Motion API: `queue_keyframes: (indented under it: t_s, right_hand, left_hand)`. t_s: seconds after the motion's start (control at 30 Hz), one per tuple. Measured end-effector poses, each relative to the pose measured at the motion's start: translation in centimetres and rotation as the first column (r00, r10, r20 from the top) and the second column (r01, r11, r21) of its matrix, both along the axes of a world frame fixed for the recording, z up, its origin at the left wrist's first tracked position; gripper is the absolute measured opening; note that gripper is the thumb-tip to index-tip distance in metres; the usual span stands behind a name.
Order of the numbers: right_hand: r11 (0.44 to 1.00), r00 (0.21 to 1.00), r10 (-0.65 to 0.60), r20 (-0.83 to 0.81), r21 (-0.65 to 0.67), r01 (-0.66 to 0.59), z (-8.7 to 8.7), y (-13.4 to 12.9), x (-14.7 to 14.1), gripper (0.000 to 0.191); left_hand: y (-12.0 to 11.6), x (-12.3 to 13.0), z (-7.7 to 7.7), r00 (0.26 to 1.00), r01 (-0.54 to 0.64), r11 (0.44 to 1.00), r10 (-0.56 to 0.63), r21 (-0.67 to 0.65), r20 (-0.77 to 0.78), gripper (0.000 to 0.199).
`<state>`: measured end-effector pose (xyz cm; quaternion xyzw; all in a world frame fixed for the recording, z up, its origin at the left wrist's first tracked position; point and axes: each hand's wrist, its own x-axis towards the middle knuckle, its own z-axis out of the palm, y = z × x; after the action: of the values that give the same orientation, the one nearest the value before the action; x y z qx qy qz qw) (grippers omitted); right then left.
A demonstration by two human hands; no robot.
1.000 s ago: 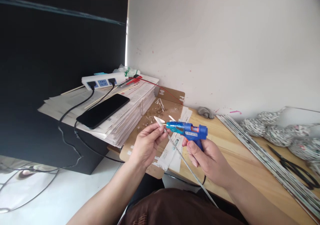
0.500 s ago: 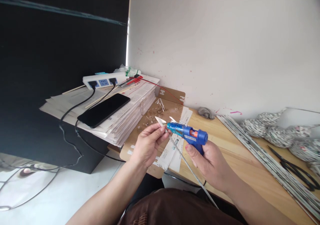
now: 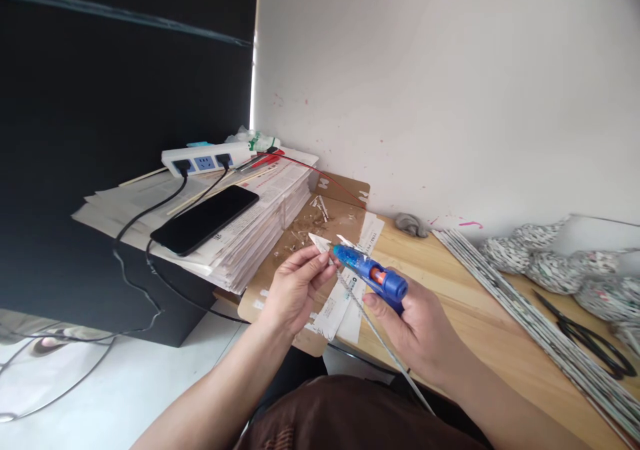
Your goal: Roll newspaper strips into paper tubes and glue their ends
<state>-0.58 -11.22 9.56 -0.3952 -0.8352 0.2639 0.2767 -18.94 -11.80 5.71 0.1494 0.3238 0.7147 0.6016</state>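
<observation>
My left hand point(image 3: 300, 287) pinches a thin rolled paper stick point(image 3: 367, 317) near its pointed white paper end point(image 3: 319, 242). The stick slants down to the right, toward my lap. My right hand point(image 3: 417, 323) is wrapped around the grip of a blue hot glue gun point(image 3: 367, 269), with an orange part showing in its body. The gun's nozzle is right at the paper tip, just beyond my left fingertips; I cannot tell whether it touches. Below both hands lie a brown cardboard sheet point(image 3: 280, 270) with scraps on it and printed paper strips point(image 3: 350, 310).
Left, a newspaper stack point(image 3: 270, 220) bears a black phone point(image 3: 206, 220) and a white power strip point(image 3: 210, 159). On the wooden table point(image 3: 425, 257) at right lie a bundle of paper sticks point(image 3: 520, 310), black scissors point(image 3: 585, 337) and several wound paper bundles point(image 3: 550, 270). A grey lump point(image 3: 411, 225) sits by the wall.
The glue gun's rear has swung down and slightly left with my right hand, its nozzle staying at the paper tip. My left hand has kept its pinch almost in place.
</observation>
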Motion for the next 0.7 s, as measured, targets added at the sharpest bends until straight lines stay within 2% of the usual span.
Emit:
queue_keyframes:
  t_s: [0.1,0.17,0.2,0.27,0.33,0.4,0.47,0.53,0.7]
  right_hand:
    - [0.997,0.998,-0.023,-0.058,-0.074,0.019,-0.2,0.2,0.0,0.020]
    - [0.968,0.987,-0.058,-0.153,-0.252,0.018,-0.3,0.5,0.1,0.024]
    - [0.929,0.972,-0.075,-0.223,-0.369,-0.012,-0.3,0.7,0.1,0.027]
    - [0.807,0.917,-0.112,-0.382,-0.574,-0.140,-0.2,1.1,0.1,0.030]
    - [0.681,0.845,-0.148,-0.513,-0.673,-0.289,0.0,1.4,0.2,0.029]
    - [0.590,0.788,-0.178,-0.589,-0.705,-0.394,0.2,1.8,0.3,0.029]
    - [0.535,0.752,-0.196,-0.630,-0.711,-0.456,0.3,1.9,0.5,0.034]
    - [0.513,0.731,-0.203,-0.652,-0.706,-0.487,0.3,2.0,0.7,0.039]
    - [0.514,0.710,-0.194,-0.677,-0.686,-0.514,0.1,1.8,0.9,0.039]
  left_hand:
    - [0.0,-0.1,0.0,1.000,0.003,1.000,-0.003,-0.007,-0.007,0.016]
    - [0.0,-0.2,-0.1,1.000,0.002,1.000,-0.002,-0.008,-0.017,0.016]
    - [0.0,-0.3,-0.1,1.000,0.000,1.000,0.000,-0.008,-0.022,0.016]
    - [-0.1,-0.4,-0.1,1.000,-0.004,1.000,0.004,-0.012,-0.028,0.017]
    - [-0.2,-0.4,-0.2,1.000,-0.012,1.000,0.012,-0.019,-0.028,0.017]
    - [-0.2,-0.4,-0.2,0.999,-0.023,0.999,0.022,-0.028,-0.029,0.017]
    - [-0.2,-0.3,-0.2,0.999,-0.028,0.999,0.027,-0.032,-0.035,0.017]
    - [-0.2,-0.2,-0.3,0.999,-0.028,0.999,0.026,-0.029,-0.041,0.017]
    - [-0.2,-0.2,-0.4,0.999,-0.019,1.000,0.018,-0.019,-0.051,0.016]
